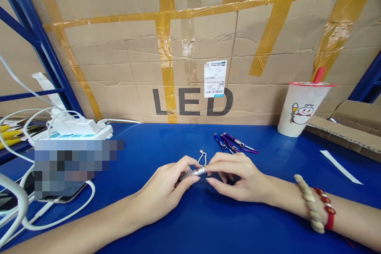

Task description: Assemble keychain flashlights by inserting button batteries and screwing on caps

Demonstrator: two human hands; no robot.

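Silver pen [196, 172] is held low over the blue bench [166, 143], near its middle, between both hands. The fingers [190, 180] of the left hand [169, 190] are closed on its left part, and the fingers [214, 162] of the right hand [235, 176] are closed on its right end, so the fingertips of the two hands nearly meet. A small metal clip [203, 158] stands up from the pen just behind the fingertips. On the right wrist are a bead bracelet [309, 208] and a red bracelet [327, 210]. A little behind the hands lie some purple pens [233, 143] together on the bench. Further right stands a white cup [300, 111] with a red straw [318, 74], and a white paper strip [341, 166] lies near it. On the left are a power strip [80, 129], white cables [59, 214] and a phone [64, 196]. Behind the bench stands a taped cardboard wall [119, 55] with a label [215, 78].
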